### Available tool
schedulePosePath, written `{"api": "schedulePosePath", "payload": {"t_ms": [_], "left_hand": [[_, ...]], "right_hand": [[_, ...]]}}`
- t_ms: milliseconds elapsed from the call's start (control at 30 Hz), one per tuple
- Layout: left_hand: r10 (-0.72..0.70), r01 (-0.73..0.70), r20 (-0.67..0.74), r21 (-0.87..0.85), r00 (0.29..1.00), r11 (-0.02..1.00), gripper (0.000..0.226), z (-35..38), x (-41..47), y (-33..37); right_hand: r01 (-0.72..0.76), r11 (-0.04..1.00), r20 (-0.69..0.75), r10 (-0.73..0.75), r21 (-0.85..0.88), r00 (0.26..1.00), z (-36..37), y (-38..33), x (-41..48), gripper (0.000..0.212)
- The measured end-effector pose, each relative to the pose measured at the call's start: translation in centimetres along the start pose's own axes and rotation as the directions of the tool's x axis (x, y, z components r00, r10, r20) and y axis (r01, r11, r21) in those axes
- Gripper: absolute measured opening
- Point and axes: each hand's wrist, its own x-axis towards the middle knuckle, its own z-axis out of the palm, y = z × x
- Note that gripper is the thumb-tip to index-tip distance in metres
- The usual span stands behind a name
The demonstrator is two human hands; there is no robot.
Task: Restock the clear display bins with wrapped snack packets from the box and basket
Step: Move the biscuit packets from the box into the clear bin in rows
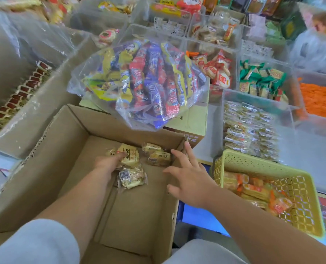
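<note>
Reaching deep into the brown cardboard box (78, 168), your left hand (109, 161) clamped a pale wrapped snack packet (129, 155), gathering stragglers; your right hand (188, 180) hovered beside it, spread empty.

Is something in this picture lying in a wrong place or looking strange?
Yes, one thing. A big clear plastic bag of colourful wrapped snacks sits on a closed cardboard carton and overhangs the open brown cardboard box, not in any clear display bin. It looks parked there and might slide off.
</note>
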Motion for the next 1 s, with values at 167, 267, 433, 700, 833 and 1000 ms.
{"api": "schedulePosePath", "payload": {"t_ms": [167, 267, 433, 700, 833, 1000], "left_hand": [[-0.007, 0.011, 0.095, -0.043, 0.995, 0.999, 0.05, -0.6, 0.2, 0.2], [0.041, -0.036, 0.107, -0.049, 0.993, 0.998, 0.037, -2.5, -0.6, 0.9], [0.158, -0.178, 0.298, 0.04, 0.941, 0.983, 0.036, -4.8, -2.7, 0.8], [0.187, -0.378, 0.467, 0.359, 0.864, 0.853, 0.045, -1.3, -4.4, -1.8], [0.195, -0.467, 0.52, 0.465, 0.832, 0.752, 0.045, -0.5, -4.8, -2.3], [0.186, -0.52, 0.536, 0.582, 0.823, 0.625, 0.05, -0.1, -5.2, -2.4]], "right_hand": [[-0.011, 1.0, 0.016, 0.011, -0.005, 1.0, 0.0, 0.0, 0.1, 0.052], [-0.008, 1.0, 0.016, 0.008, 0.009, 1.0, -0.1, 0.1, 0.0, 0.052], [-0.005, 1.0, 0.01, 0.005, 0.027, 1.0, 0.0, 0.1, 0.1, 0.051], [-0.012, 1.0, 0.005, 0.012, 0.027, 1.0, 0.1, 0.1, 0.2, 0.053], [-0.009, 0.999, -0.004, 0.01, 0.037, 1.0, -0.1, 0.0, 0.2, 0.05], [-0.012, 0.999, -0.002, 0.012, 0.041, 1.0, -0.2, -0.1, 0.1, 0.05]]}}
